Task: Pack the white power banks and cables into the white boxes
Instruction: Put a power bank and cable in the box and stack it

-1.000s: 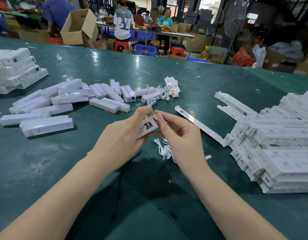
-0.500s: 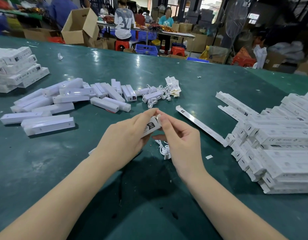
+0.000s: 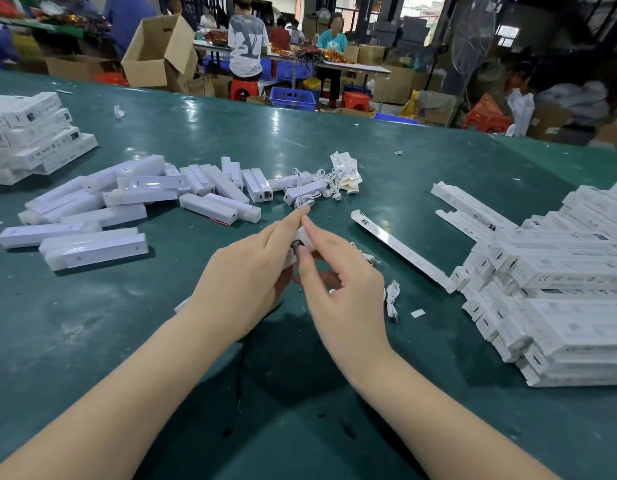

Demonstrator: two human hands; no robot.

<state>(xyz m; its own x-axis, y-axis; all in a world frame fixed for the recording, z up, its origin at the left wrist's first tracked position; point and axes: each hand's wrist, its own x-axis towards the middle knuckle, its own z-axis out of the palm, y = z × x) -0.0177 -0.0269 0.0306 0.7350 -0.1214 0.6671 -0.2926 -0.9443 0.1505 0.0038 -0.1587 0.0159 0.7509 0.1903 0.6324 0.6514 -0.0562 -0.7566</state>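
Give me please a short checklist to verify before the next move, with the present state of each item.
1. Box in hand: ok. The left hand grips the white box, and the right hand pinches its end.
2. End flap fully shut: cannot tell, the fingers cover it.
3. Power bank and cable inside this box: cannot tell.
4. Next power bank available: ok, loose power banks lie on the left of the table.
5. Next cable available: ok, a coiled cable lies beside the right hand.
6. Next empty box available: ok, a flat box lies to the right.
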